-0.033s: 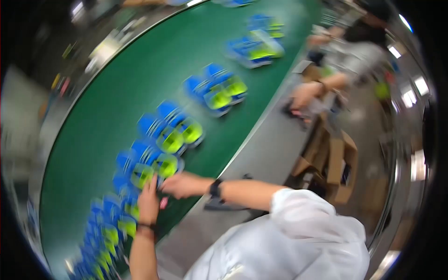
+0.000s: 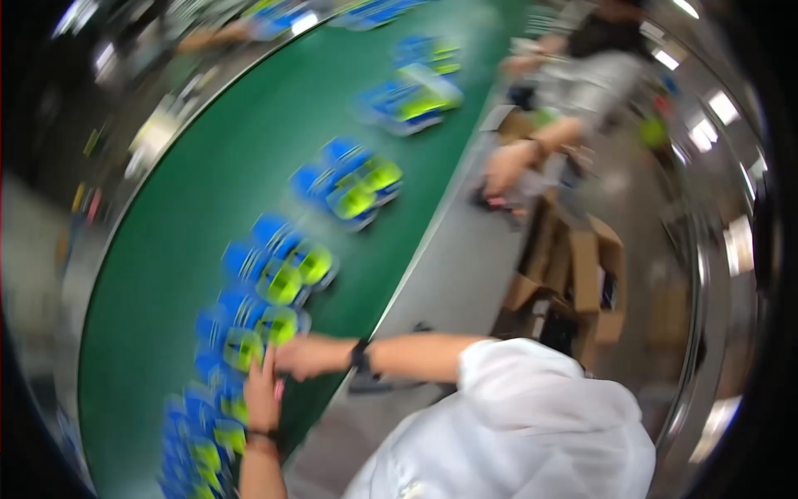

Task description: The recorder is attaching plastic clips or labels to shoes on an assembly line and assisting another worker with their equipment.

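Pairs of blue and lime-yellow sneakers lie in a slanting line along a green conveyor belt [image 2: 199, 183]. Both my hands meet at the near, heel end of one pair [image 2: 266, 328]. My left hand [image 2: 263, 395] comes up from below, its fingers close together and one pointing up at the shoes. From the right reaches my right hand [image 2: 312, 356], its fingers curled in beside the left fingertips. A small pinkish-red thing [image 2: 278, 389] shows just under where they meet. Blur hides what each hand grips.
A grey ledge [image 2: 445, 266] runs along the belt's right side, with a dark object [image 2: 382, 378] under my right forearm. Open cardboard boxes [image 2: 586, 266] stand beyond it. Farther up, another person's hand [image 2: 509, 170] works over the ledge. More sneakers [image 2: 191, 453] crowd the lower left.
The whole view has shifted, so the shoes and the other person appear farther left and the near shoes lower. My hands stay together at the same pair.
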Action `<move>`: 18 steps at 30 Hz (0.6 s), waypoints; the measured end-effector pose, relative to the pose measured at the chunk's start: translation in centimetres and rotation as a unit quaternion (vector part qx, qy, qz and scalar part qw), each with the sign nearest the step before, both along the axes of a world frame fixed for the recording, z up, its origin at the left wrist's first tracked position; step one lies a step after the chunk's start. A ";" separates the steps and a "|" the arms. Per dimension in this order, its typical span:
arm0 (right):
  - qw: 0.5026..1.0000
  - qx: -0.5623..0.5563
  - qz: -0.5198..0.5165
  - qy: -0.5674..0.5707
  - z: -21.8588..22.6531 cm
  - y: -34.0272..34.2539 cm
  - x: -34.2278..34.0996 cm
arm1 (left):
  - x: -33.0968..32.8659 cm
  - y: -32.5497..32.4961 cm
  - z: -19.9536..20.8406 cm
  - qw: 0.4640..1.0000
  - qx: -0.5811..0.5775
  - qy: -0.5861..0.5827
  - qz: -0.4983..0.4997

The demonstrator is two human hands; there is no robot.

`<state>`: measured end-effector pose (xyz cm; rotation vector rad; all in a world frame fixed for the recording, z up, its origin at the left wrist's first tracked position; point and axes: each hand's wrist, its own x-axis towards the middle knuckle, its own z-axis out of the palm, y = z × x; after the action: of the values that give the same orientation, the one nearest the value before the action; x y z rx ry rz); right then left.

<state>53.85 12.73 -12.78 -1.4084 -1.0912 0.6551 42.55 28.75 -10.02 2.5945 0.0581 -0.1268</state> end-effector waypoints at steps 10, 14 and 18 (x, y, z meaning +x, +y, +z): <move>0.926 -0.176 -0.033 -0.331 -2.9 0.0 3.8 | -2.1 1.8 2.5 0.991 0.111 0.077 0.004; 0.887 -0.146 0.026 -0.438 -4.5 0.8 4.6 | -2.7 2.2 3.2 0.981 0.076 0.175 0.026; 0.851 -0.179 0.134 -0.476 -1.5 2.7 4.1 | -2.8 2.5 3.0 0.963 0.089 0.241 0.076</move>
<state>57.92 15.46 -14.24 -2.0024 -2.0521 0.3314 39.71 31.27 -7.02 2.6623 0.4628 -0.7234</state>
